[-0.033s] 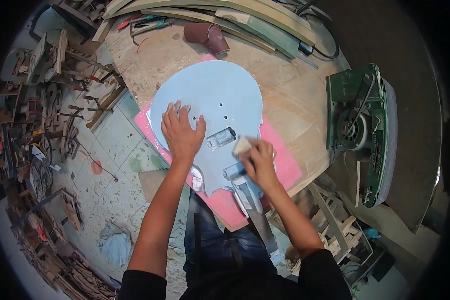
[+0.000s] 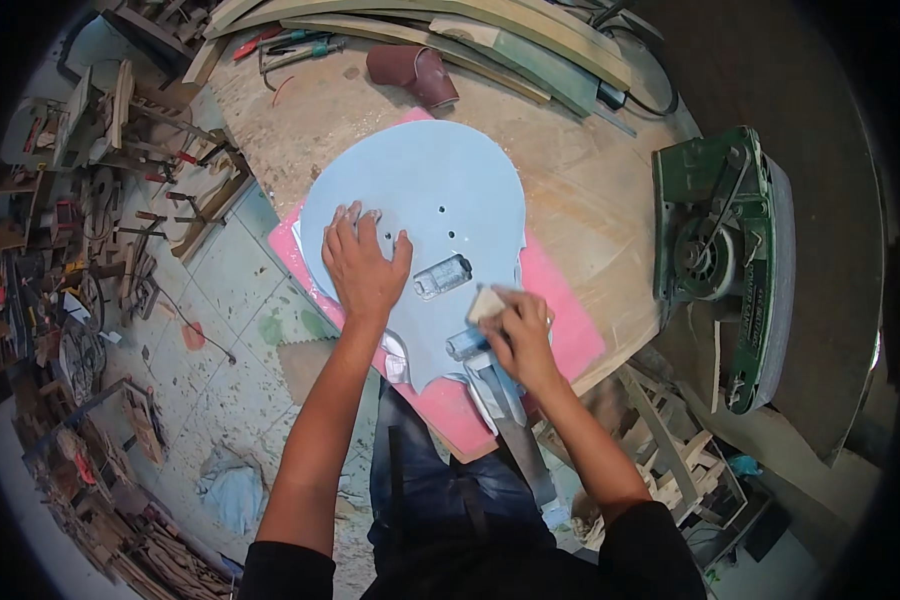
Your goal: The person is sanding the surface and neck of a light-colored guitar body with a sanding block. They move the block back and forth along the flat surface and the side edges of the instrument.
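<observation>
A pale blue guitar body (image 2: 440, 170) lies on a pink sheet (image 2: 560, 290) at the near end of the workbench. My left hand (image 2: 365, 270) rests on its left side with fingers spread, holding nothing. Near the right edge, my right hand (image 2: 523, 335) is closed on a small cream sanding block (image 2: 486, 306), which is against or just above the blue face. Two rectangular pickup cavities are cut into the body; the upper cavity (image 2: 443, 277) sits between my hands, and the lower cavity (image 2: 467, 344) is beside my right hand. Part of the block is hidden under my fingers.
A roll of dark red sandpaper (image 2: 413, 75) lies beyond the body, before stacked curved wood strips (image 2: 530, 60) and clamps (image 2: 300, 50). To the right stands a green belt sander (image 2: 715, 270). Wood scraps (image 2: 695, 470) fill a rack at lower right.
My right hand has shifted slightly toward me with the sanding block. My left hand and the guitar body stay in place.
</observation>
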`<state>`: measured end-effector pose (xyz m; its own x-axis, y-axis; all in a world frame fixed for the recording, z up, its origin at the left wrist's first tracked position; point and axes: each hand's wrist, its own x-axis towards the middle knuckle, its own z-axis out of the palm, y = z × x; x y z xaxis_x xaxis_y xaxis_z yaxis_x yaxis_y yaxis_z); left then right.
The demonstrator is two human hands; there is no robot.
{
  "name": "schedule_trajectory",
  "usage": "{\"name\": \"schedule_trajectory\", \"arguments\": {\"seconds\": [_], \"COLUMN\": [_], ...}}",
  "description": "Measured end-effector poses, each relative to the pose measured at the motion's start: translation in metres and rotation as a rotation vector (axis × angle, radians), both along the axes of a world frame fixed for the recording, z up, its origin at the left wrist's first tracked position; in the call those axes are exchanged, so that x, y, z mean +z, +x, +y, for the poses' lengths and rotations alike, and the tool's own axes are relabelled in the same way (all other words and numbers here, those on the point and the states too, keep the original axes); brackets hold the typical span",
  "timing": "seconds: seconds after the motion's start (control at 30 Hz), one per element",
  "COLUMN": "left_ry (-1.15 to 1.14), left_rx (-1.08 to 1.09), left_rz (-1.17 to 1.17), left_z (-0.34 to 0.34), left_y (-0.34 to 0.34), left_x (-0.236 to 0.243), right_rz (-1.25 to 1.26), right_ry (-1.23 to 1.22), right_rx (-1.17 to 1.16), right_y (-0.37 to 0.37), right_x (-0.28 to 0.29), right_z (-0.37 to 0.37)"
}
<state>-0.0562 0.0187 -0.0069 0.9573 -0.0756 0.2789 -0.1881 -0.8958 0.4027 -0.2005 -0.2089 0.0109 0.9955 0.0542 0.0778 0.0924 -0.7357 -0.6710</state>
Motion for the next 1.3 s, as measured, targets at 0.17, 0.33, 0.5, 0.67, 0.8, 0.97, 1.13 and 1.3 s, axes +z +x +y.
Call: {"name": "schedule_trajectory", "arguments": {"seconds": [0.17,0.33,0.5,0.67,0.8,0.97,1.13,1.3], "left_ry": [-0.015,0.014,0.007,0.011,0.016,0.006,-0.017,-0.014], "left_rx": [-0.004,-0.002,0.007,0.005,0.011,0.012,0.000,0.012], "left_rz": [0.010,-0.003,0.004,0.004,0.012,0.020,-0.008,-0.023], "left_z": [-0.007,-0.005,-0.004,-0.009,-0.001,-0.006,-0.005,-0.002], "left_y": [0.000,-0.001,-0.001,0.000,-0.002,0.000,-0.001,0.000], "left_x": [0.001,-0.002,0.001,-0.002,-0.003,0.002,-0.001,0.001], "right_rz": [-0.022,-0.043,-0.005,-0.036,-0.003,-0.024,-0.045,-0.011], "right_ry": [-0.012,0.015,0.042,0.044,0.050,0.009,-0.002,0.004], "right_rx": [-0.015,-0.132,0.032,-0.150,-0.094,-0.027,-0.140,0.006], "right_y": [0.040,0.037,0.004,0.067,0.016,0.023,0.074,0.000], "right_x": [-0.007,-0.009,0.003,-0.003,-0.001,-0.009,-0.002,-0.003], "right_z": [-0.009,0.006,0.004,0.004,0.009,0.000,0.000,-0.008]}}
